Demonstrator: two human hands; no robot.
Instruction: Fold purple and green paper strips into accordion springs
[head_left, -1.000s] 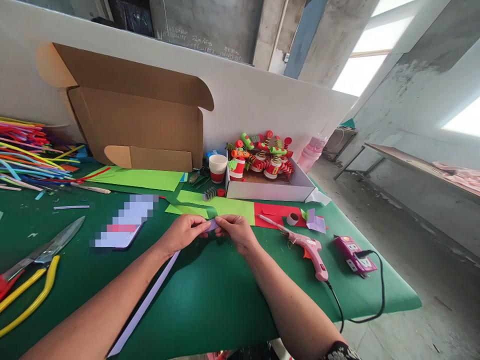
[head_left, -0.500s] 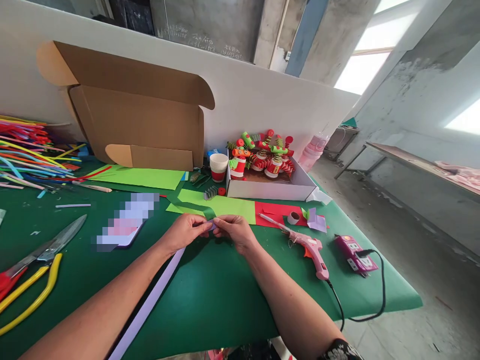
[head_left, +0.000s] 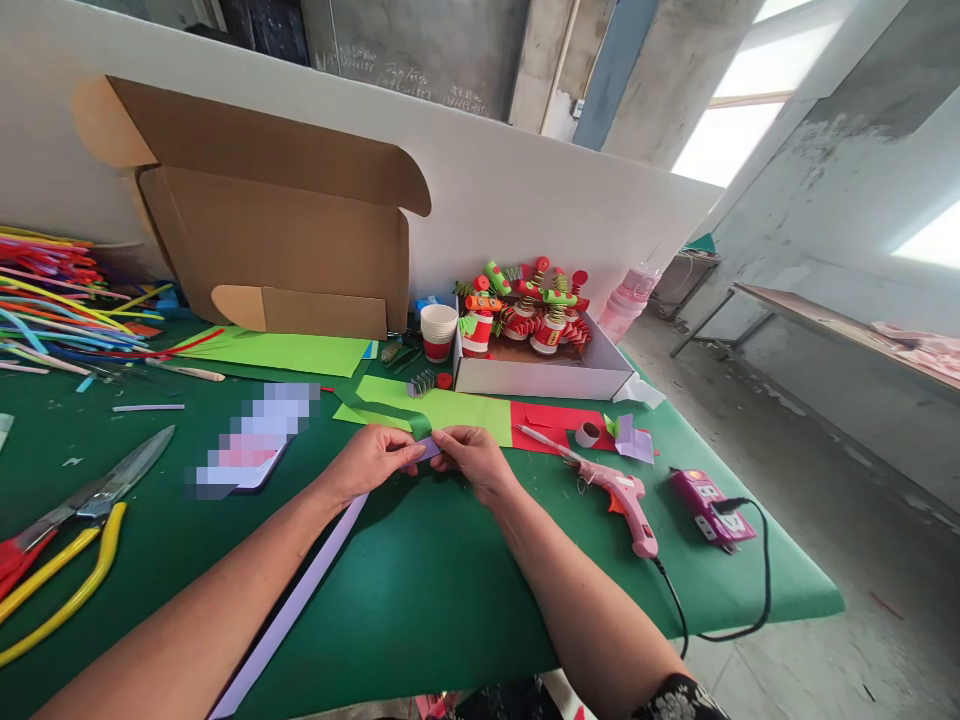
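Nearby, a glue gun [head_left: 622,497] flanks hands [head_left: 477,462] pinching a purple strip [head_left: 298,600].

No text can be read for certain. Pale handwriting [head_left: 394,78] runs in several lines across the grey wall [head_left: 431,35] at the top of the frame, left of centre, too small and faint to make out. The magenta block [head_left: 701,490] at right has white patches whose marks are too small to read.
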